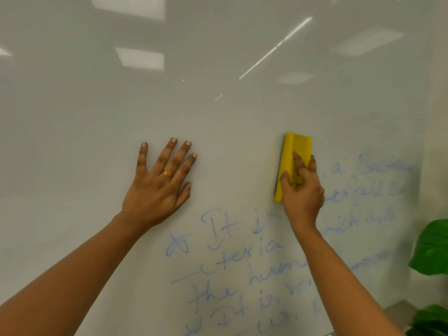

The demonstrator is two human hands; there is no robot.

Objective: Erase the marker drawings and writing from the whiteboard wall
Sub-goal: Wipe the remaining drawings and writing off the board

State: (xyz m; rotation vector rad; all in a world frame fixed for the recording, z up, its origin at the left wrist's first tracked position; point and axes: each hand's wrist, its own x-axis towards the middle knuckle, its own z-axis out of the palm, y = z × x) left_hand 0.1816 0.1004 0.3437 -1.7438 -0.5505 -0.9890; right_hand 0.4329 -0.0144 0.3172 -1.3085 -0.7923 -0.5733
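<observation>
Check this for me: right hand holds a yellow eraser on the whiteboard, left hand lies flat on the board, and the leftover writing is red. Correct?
Not quite. In the head view the writing is blue, not red. The rest holds: the right hand grips the yellow eraser against the whiteboard, and the left hand lies flat on it.

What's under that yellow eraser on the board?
The yellow eraser lies against the whiteboard wall, gripped by the right hand. A dark pad shows along its left edge. Blue writing sits below and right; whether any lies beneath is hidden.
</observation>
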